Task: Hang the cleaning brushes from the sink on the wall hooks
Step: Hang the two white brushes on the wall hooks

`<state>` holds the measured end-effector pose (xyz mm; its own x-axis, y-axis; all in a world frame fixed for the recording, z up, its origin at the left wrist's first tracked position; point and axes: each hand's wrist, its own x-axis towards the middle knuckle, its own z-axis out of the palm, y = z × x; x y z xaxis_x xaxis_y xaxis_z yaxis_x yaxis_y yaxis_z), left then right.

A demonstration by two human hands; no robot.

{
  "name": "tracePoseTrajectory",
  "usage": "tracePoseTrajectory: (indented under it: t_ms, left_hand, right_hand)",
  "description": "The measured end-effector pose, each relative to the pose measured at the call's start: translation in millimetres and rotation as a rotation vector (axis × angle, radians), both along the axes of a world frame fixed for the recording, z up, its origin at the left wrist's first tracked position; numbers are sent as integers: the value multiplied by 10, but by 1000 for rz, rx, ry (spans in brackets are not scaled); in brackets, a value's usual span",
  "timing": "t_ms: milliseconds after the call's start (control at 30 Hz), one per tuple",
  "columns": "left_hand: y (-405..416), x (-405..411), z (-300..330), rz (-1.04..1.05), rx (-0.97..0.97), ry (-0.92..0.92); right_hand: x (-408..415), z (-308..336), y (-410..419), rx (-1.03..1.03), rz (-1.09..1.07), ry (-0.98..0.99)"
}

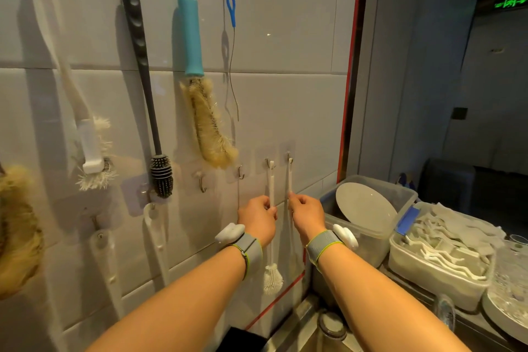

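Grey plate (pixel 365 203) leaning in clear bin (pixel 380 234); white utensils (pixel 445 260) in neighbouring tub.

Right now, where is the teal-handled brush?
The teal-handled brush hangs from an upper wall hook, between the black brush on its left and the thin blue-looped wire brush on its right.

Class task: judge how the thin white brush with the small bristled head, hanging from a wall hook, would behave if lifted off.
The thin white brush is probably light: its handle is very slender. It may flex, being long and narrow. It hangs straight from the hook, so it would likely swing freely.
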<state>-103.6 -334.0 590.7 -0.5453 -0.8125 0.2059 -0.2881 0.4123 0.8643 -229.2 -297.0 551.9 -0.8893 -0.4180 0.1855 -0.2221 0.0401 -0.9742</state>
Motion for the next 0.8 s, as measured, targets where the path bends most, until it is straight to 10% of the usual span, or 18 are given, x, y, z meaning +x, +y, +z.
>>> tracePoseTrajectory:
  t_ms: [600, 800]
  left_hand:
    - [-25, 54, 83, 10, -59, -15]
    - [28, 71, 149, -16, -89, -15]
  right_hand:
    - [136, -96, 140, 38, -21, -47]
    - [373, 174, 163, -237, 220, -103]
